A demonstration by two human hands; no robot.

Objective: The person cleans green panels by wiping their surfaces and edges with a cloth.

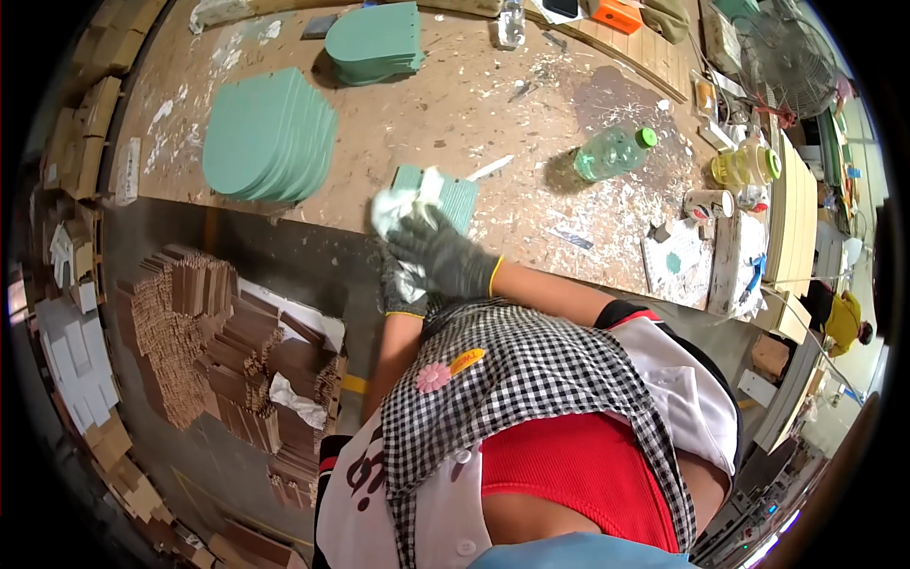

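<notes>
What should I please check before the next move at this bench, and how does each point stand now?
1. Gloves on: ok; the left hand and right hand both wear dark gloves.
2. White cloth at hand: ok; the right hand is on it.
3. Green grooved panel fully visible: not ok; cloth and hands cover part.
4. Green-capped bottle apart from the panel: ok.
5. Table clean: not ok; white flecks and splashes.
6. Left hand's grip: cannot tell; partly hidden.

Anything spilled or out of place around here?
A dark patch beyond the green-capped bottle on the worktable resembles a spill; whether wet, I can't tell. A crumpled white sheet lies loose on the brown stacks, looking discarded.
</notes>
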